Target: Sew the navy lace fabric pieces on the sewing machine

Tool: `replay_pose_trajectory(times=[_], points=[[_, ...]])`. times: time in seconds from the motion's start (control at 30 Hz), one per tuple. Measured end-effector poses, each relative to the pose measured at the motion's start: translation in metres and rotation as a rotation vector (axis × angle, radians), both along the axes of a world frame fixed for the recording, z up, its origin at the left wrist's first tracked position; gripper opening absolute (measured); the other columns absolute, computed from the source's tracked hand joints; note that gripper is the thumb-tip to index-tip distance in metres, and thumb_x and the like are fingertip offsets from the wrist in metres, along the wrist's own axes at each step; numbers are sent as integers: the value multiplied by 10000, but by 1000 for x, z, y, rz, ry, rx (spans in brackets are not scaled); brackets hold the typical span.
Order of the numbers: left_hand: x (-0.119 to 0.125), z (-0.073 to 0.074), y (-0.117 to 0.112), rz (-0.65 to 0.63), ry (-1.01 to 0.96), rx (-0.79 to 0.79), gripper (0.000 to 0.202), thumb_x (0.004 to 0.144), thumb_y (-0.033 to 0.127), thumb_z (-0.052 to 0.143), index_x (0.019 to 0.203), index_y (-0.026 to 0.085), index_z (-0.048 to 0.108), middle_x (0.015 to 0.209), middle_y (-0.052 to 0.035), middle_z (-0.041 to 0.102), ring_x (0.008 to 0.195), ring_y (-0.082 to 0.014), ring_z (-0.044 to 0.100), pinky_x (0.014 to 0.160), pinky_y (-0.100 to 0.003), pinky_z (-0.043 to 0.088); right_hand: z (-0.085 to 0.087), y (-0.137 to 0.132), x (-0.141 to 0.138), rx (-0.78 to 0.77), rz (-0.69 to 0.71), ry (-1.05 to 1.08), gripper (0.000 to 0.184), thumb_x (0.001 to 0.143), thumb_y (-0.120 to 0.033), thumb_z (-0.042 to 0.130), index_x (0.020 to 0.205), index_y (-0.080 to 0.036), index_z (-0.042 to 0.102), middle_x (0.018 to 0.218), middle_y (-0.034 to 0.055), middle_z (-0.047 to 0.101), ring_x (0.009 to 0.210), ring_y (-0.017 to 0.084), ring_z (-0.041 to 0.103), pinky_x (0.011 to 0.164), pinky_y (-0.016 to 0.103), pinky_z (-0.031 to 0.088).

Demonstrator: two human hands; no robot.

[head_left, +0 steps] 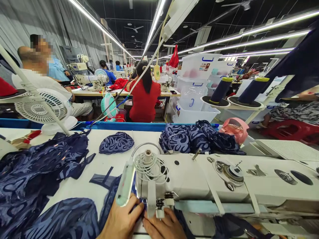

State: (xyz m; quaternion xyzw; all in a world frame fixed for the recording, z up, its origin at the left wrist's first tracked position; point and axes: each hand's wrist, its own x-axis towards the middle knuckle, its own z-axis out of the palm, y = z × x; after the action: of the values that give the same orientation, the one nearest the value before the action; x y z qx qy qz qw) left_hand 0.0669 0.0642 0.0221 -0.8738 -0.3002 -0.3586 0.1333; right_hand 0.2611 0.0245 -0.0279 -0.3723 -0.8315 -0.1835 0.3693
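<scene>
- Step in hand: navy patterned fabric (139, 203) is being guided under the needle area of the sewing machine (199, 179), at the near table edge.
- Left hand (122, 220) and right hand (163, 227) are being pressed flat on it, fingertips nearly meeting.
- Next move, as judged: an even feed is being called for.
- The needle is being hidden behind the lamp (125, 184); the wrists are cut off.

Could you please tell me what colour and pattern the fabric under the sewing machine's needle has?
Navy blue fabric with lighter blue swirls, shown in the head view.
</scene>
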Motion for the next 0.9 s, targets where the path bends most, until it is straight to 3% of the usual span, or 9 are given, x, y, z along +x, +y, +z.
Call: replay_pose_trajectory(times=[0.13,0.23,0.33,0.43,0.53,0.6,0.67,0.83,0.9], points=[[6,-8,-3,96,99,27,370,1007,128,283,963,160,649,885,-70,687,830,-225,643,1062,-515,354,17,5,3,14,32,105,492,1139,-346,247,937,-214,676,746,-27,698,704,156,612,836,339,398],[0,-16,-6,97,63,70,359,995,91,302,1105,125,642,912,-68,696,875,-207,641,1060,-482,366,28,3,4,-3,27,115,581,1121,-505,205,981,-204,682,764,-16,705,709,175,605,769,348,401],[-8,-15,-4,30,23,-74,343,969,83,344,1124,165,639,921,-51,686,911,-180,635,1018,-420,419,27,-3,-5,-31,21,105,541,1130,-455,204,1005,-213,672,867,-7,737,708,172,623,728,341,423],[-9,-8,-4,2,17,-100,341,927,37,370,1037,179,660,932,-42,697,923,-175,633,1086,-440,363,15,-7,-21,-124,-23,234,482,1135,-343,217,949,-212,642,790,-11,705,648,144,621,669,298,443],[-8,-4,-10,17,12,-9,336,940,35,368,1002,167,670,903,-32,717,919,-183,633,1151,-489,240,6,-6,-30,15,-10,309,411,1119,-228,296,880,-220,630,713,-33,681,598,135,583,632,299,409],[-10,-4,-13,12,40,-78,336,982,85,350,1034,186,666,901,-23,712,889,-169,631,1088,-432,294,4,-4,-30,134,24,295,391,1099,-154,341,858,-220,641,735,-45,702,609,132,578,661,315,381],[-12,-4,-14,6,63,-139,332,1026,155,336,1028,212,662,879,-6,701,855,-155,631,1040,-393,325,4,-2,-27,147,34,275,390,1094,-141,360,837,-207,644,739,-47,700,618,129,585,693,323,362],[-8,-3,-16,3,12,39,389,1071,208,309,958,182,680,764,21,700,778,-130,636,1246,-508,112,1,0,-23,148,21,230,320,1069,-141,422,823,-212,614,718,-71,686,572,115,588,693,314,352],[-5,-2,-17,18,7,70,395,1072,194,312,944,176,686,763,23,711,773,-126,640,1262,-522,99,0,0,-23,152,9,244,313,1065,-152,436,809,-220,604,697,-82,686,555,108,577,687,309,351]])
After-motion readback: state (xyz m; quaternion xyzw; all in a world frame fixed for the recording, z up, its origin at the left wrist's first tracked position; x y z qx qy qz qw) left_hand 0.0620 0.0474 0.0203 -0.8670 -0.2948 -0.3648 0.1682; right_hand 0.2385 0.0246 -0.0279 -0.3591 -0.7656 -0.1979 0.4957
